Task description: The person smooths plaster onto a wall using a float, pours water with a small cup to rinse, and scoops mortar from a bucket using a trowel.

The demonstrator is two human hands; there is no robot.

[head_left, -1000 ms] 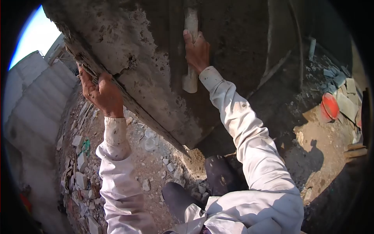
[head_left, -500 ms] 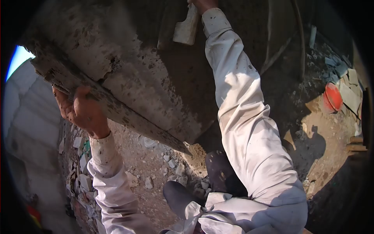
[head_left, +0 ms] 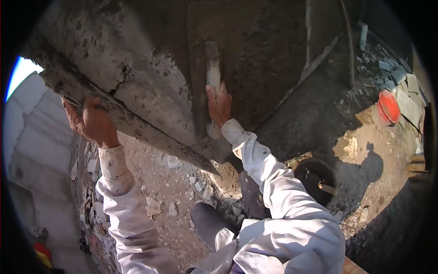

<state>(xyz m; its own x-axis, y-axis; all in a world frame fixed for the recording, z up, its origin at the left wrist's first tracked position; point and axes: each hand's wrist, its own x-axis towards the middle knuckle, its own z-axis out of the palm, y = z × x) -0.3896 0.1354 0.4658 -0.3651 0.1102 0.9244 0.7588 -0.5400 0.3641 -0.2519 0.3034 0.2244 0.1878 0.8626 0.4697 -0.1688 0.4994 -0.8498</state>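
Observation:
My left hand [head_left: 93, 121] is closed around the lower edge of a long, mortar-spattered board [head_left: 141, 130], which lies slantwise along the edge of the wall [head_left: 114, 45]. My right hand [head_left: 220, 105] grips the pale handle of a plastering float [head_left: 212, 64]. The float's flat plate faces the dark, damp plaster [head_left: 255, 59], and its outline is hard to make out in the shade. Lighter, rough plaster lies between the board and the float.
A dark bucket [head_left: 315, 180] with a handle sticking out stands right of my legs. Farther right are a red basin [head_left: 388, 107] and broken tiles [head_left: 410, 86]. Rubble [head_left: 173, 208] covers the ground near my feet. A hose or cable [head_left: 351, 50] hangs at upper right.
My right hand has come down along the wall with the float, from the top edge of view toward me. The bucket has come into view. My left hand stays on the board.

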